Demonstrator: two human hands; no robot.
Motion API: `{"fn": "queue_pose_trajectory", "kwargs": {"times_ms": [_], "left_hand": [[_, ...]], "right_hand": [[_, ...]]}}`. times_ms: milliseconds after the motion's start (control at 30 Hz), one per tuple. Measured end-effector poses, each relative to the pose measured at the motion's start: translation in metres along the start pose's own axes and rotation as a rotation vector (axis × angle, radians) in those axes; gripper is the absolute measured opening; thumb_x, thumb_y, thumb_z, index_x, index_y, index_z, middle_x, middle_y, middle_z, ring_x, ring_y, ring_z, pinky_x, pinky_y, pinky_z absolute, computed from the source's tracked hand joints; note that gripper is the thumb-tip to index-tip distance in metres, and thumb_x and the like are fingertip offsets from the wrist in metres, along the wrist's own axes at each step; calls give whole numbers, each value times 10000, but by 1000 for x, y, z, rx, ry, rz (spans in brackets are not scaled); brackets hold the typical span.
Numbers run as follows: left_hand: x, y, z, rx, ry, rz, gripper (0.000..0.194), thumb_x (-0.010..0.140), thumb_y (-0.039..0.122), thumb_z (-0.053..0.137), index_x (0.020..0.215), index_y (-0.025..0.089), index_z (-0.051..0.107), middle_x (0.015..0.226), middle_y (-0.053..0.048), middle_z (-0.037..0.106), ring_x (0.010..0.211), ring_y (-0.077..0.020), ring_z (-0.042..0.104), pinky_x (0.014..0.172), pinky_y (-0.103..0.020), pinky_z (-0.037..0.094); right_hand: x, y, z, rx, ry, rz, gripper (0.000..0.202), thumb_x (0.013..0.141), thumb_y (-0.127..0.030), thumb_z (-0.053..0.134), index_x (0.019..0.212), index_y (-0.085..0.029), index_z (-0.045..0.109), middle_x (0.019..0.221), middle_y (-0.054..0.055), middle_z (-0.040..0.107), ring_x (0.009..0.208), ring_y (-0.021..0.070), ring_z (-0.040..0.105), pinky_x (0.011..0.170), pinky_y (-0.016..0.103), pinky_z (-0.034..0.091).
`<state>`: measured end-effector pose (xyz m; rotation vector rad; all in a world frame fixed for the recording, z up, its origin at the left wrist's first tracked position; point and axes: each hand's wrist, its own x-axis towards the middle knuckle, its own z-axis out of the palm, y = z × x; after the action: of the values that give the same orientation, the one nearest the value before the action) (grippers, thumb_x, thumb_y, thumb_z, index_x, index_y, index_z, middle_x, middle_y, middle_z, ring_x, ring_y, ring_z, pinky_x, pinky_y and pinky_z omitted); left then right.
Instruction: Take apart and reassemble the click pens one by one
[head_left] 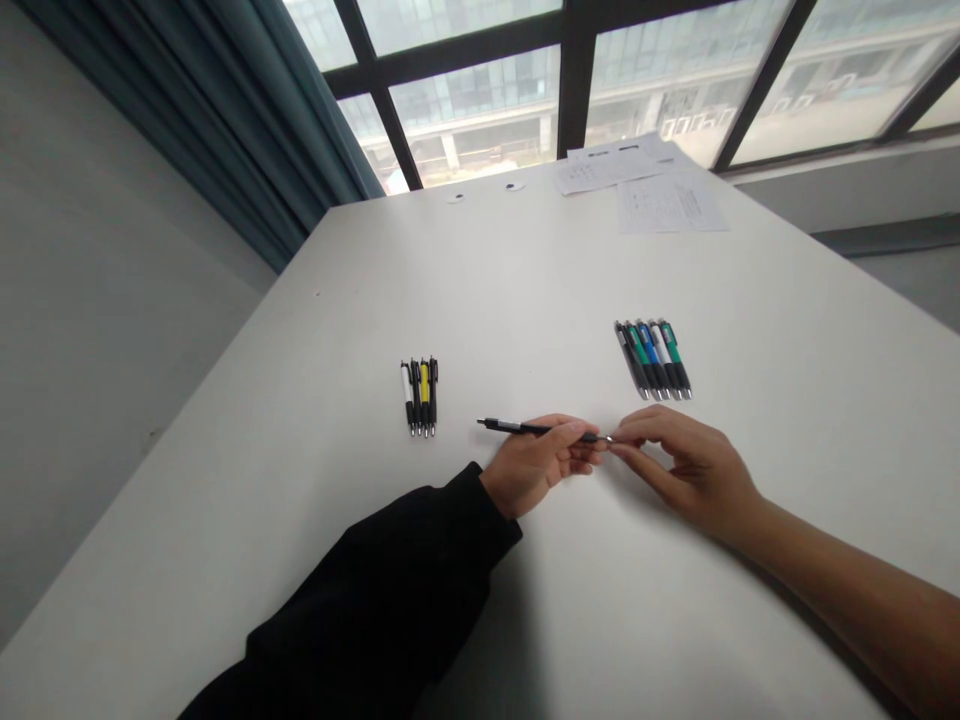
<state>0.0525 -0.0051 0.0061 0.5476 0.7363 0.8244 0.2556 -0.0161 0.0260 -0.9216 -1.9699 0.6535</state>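
Where my view begins on the left, a grey wall (112,250) meets a blue curtain (232,110), and a white table (315,470) spreads to their right. Next I see a row of four pens (425,392), one white, one yellow and two black, side by side with silver tips toward the wearer. Right of that row, out of a black sleeve (390,580), comes the left hand (531,467), closed around a black pen (517,428), its thumb laid over the barrel. That pen runs almost crosswise, its tip end to the right. At that end I see the right hand (697,467), thumb and forefinger pinched narrowly on it. Just beyond this hand lies a row of five pens (652,360): black, green, blue, white, green. Farther back, near the window (480,95), printed sheets (652,203) overlap on the table.
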Motion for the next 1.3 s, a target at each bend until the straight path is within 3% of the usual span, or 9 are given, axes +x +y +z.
{"fn": "queue_pose_trajectory", "kwargs": {"times_ms": [233,433,633,767,967,1300], "left_hand": [[1,1,-2,-10,66,72,227,687,283,797,790,111,689,735,-76,702,673,-139,613,666,-272,438],[3,0,-2,0,77,73,228,672,276,792,777,107,681,718,-75,700,647,-132,609,651,-265,421],[2,-1,-1,43,89,97,224,685,282,783,780,111,674,718,-76,694,658,-142,604,658,-286,424],[3,0,-3,23,123,142,195,687,265,771,744,116,658,697,-61,674,659,-140,602,658,-282,429],[4,1,-2,14,145,157,180,688,248,756,758,119,652,705,-48,675,632,-115,590,662,-266,431],[5,1,-1,28,154,158,194,687,253,760,767,111,656,709,-46,683,636,-111,605,661,-256,435]], "right_hand": [[-3,4,-1,25,-26,34,123,914,-140,612,957,-239,671,847,55,688,764,197,642,686,346,512],[-6,11,3,109,-108,211,172,926,-265,643,1090,-214,641,841,41,687,733,182,649,674,319,525],[-6,9,4,119,-100,280,148,935,-331,637,965,-198,693,746,30,691,648,160,622,594,279,497],[-5,12,2,76,-65,275,115,928,-306,630,944,-201,675,736,27,665,652,160,600,601,280,491],[-1,21,3,-188,-175,168,89,884,-179,588,924,-188,667,843,58,653,652,156,590,616,291,484],[6,24,10,-211,-209,174,157,898,-167,574,1021,-176,672,871,56,656,648,149,585,632,296,486]]}}
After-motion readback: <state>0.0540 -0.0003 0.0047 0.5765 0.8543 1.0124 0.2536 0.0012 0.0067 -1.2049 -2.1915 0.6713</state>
